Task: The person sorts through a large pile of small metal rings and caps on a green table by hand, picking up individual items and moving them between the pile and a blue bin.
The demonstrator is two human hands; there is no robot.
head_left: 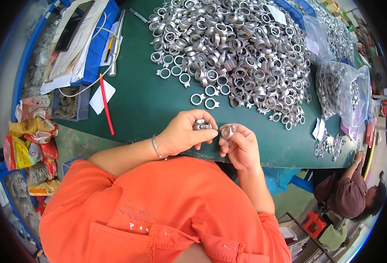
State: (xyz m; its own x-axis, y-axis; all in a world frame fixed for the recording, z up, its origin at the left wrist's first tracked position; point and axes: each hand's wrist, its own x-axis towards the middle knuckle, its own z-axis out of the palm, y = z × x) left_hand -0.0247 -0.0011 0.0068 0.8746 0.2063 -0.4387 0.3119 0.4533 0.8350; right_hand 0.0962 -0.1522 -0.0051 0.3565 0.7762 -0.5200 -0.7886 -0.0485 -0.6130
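My left hand [189,130] is closed around small grey metal ring clamps [201,126], pinched between thumb and curled fingers just over the table's near edge. Close beside it, my right hand [242,147] grips one grey metal ring clamp [227,132] between thumb and forefinger, its small lug upward. The two hands are apart. Beyond them a big heap of similar ring clamps [233,48] covers the green table [140,87], with several loose ones [197,99] lying at its near edge. How many pieces my left hand holds, I cannot tell.
To the left lie a red pencil-like stick [106,105], white paper [102,96], a cable [114,61] and a blue bin [103,33] bearing papers and a phone [73,33]. Bagged rings [342,87] stand at right, near smaller parts [329,146]. Another person [349,188] sits far right.
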